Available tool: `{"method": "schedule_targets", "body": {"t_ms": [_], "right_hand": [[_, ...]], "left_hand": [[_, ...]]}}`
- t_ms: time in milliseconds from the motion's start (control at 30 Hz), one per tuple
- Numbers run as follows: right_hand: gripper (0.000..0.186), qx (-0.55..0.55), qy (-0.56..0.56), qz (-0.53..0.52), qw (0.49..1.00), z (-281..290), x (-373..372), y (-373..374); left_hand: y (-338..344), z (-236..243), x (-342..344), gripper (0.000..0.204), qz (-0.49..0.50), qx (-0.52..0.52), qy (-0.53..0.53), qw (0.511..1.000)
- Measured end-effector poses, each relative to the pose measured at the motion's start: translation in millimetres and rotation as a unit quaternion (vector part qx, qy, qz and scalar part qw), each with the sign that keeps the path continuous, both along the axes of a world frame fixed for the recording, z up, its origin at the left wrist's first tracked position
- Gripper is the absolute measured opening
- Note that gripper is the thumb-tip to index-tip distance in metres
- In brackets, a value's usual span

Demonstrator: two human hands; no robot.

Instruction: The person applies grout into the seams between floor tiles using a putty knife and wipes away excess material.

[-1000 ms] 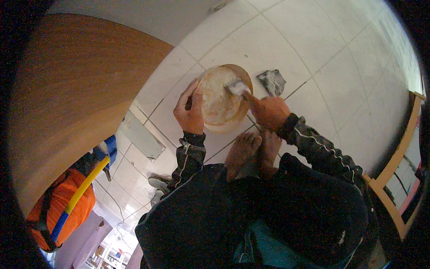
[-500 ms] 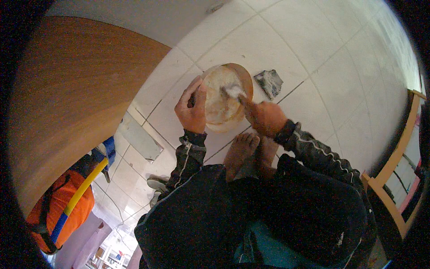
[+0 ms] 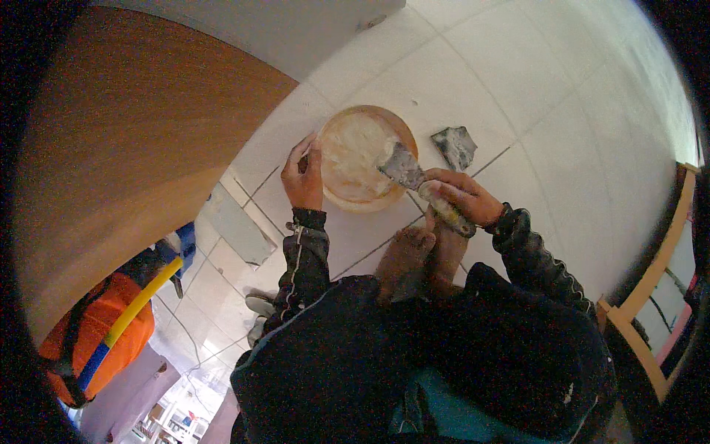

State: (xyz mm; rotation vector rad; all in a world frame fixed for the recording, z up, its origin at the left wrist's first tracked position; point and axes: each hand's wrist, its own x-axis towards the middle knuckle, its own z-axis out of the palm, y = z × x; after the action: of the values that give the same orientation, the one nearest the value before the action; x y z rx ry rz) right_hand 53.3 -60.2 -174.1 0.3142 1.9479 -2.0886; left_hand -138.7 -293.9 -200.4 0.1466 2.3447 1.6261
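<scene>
On the tiled floor stands a round tan bowl (image 3: 401, 122) with a creamy white paste (image 3: 353, 152) inside. My left hand (image 3: 304, 177) holds the bowl's left rim, its fingers bent along the edge. A putty knife (image 3: 405, 167) is in my right hand (image 3: 473, 200), fingers wrapped about its smeared handle. The grey blade points up and left over the right side of the bowl, with white paste at its tip. Right of the bowl lies a dark, flat, jagged piece (image 3: 455, 146) smeared with white.
A brown wooden panel (image 3: 163, 111) rises at left, beside a pale flat strip (image 3: 242, 228) on the floor. An orange bag (image 3: 126, 318) with a yellow and blue strap sits at lower left. At right stands a light wooden frame (image 3: 654, 266). My bare feet (image 3: 403, 259) are just below the bowl.
My right hand has drawn the putty knife back right from the middle of the paste, so its blade now shows. My left hand remains at the bowl's rim.
</scene>
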Motion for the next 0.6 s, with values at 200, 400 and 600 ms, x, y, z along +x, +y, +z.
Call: {"method": "schedule_targets", "body": {"t_ms": [200, 400, 600], "right_hand": [[0.031, -0.09, -0.062, -0.083, 0.991, 0.2, 0.9, -11.8], [0.028, -0.119, -0.027, -0.158, 0.98, -33.1, -1.8, -39.0], [0.028, -0.089, -0.051, -0.156, 0.982, -20.7, -5.2, -45.2]], "left_hand": [[-12.8, -14.9, 2.6, 0.033, 0.034, 0.013, 0.072, 0.997], [11.9, -5.2, 74.3, 0.038, -0.271, 0.026, -0.053, 0.961], [21.6, 2.4, 96.5, 0.039, -0.209, 0.154, -0.444, 0.858]]}}
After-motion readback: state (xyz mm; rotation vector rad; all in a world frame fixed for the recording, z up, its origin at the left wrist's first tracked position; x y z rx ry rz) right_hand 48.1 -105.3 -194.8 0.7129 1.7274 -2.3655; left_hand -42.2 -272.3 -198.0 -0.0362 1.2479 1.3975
